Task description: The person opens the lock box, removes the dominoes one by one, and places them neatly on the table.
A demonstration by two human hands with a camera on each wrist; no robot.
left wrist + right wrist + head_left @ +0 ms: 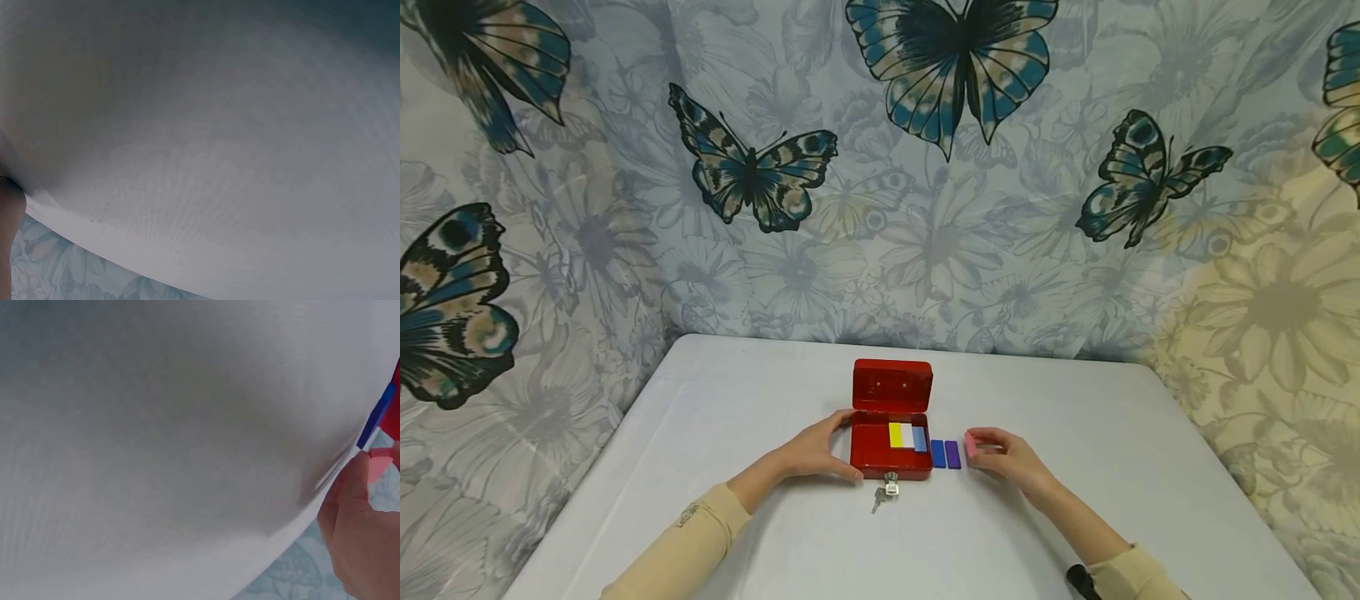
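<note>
A red cash box stands on the table with its lid raised. Inside, a yellow block, a white block and a light blue block lie side by side. My left hand holds the box's left side, thumb at the front corner and fingers at the back. To the right of the box, my right hand pinches a pink block between thumb and fingers. A blue block and a purple block lie between the box and that hand.
A padlock hangs at the box's front, with keys in front of it on the white table. Beyond the table's back edge is a butterfly-patterned cloth. A black object shows by the right sleeve.
</note>
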